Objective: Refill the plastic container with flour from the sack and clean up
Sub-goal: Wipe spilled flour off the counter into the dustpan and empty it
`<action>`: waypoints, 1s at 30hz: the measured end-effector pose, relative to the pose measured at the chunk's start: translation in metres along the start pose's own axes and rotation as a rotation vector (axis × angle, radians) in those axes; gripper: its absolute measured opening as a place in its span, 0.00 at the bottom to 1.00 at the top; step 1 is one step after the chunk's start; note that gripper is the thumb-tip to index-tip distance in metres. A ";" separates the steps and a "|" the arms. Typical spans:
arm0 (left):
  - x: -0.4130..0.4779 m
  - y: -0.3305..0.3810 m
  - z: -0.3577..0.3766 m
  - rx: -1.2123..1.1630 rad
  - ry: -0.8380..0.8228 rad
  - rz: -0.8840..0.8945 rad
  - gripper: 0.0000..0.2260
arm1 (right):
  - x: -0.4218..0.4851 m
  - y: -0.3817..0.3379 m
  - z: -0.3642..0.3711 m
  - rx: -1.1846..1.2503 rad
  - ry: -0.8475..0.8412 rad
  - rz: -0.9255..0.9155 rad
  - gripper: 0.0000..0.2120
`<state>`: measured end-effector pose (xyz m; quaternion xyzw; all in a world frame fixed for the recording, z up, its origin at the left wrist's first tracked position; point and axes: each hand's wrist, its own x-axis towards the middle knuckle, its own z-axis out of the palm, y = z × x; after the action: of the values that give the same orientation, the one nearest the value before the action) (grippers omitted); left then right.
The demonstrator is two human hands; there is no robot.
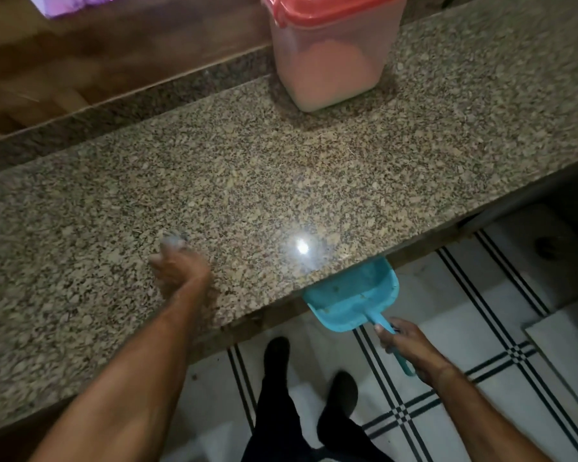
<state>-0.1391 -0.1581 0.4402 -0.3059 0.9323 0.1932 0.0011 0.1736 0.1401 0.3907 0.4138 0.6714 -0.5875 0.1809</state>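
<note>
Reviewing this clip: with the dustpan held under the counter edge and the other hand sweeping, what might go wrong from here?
1. The left hand sweeps bare and looks blurred; a fast swipe may push crumbs past the blue dustpan, which covers only a short stretch of the granite countertop edge, onto the tiled floor.
2. The right hand holds only the thin handle, so the pan could tip and spill the bits already in it.

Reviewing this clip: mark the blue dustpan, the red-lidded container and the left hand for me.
blue dustpan [354, 295]: head view, inside of the pan.
red-lidded container [327, 71]: head view, its translucent front wall.
left hand [177, 271]: head view, back of the hand on the counter.
</note>
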 end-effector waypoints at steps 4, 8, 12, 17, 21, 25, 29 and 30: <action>-0.049 0.037 0.022 -0.090 -0.230 0.479 0.11 | -0.003 -0.008 0.015 0.021 0.017 0.036 0.10; -0.102 0.083 0.021 -0.244 -0.570 0.944 0.12 | -0.007 -0.022 0.029 0.066 0.042 0.067 0.09; 0.006 0.092 0.027 -0.103 -0.196 0.652 0.11 | -0.006 -0.028 0.042 0.091 0.094 0.088 0.09; 0.086 0.083 0.051 0.056 -0.085 0.317 0.18 | -0.004 -0.033 0.055 0.161 0.146 0.107 0.08; 0.007 0.126 0.069 0.058 -0.203 0.865 0.08 | -0.007 -0.033 0.060 0.206 0.189 0.135 0.09; -0.046 0.161 0.069 -0.113 -0.504 1.089 0.12 | -0.015 -0.031 0.057 0.245 0.249 0.182 0.12; 0.043 0.188 0.080 -0.090 -0.306 0.751 0.19 | -0.023 -0.020 0.049 0.219 0.256 0.203 0.15; 0.066 0.193 0.082 -0.101 -0.298 0.589 0.20 | -0.025 -0.017 0.047 0.217 0.257 0.210 0.15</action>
<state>-0.3125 -0.0237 0.4256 0.0086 0.9595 0.2737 0.0664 0.1636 0.0879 0.4083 0.5702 0.5751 -0.5766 0.1081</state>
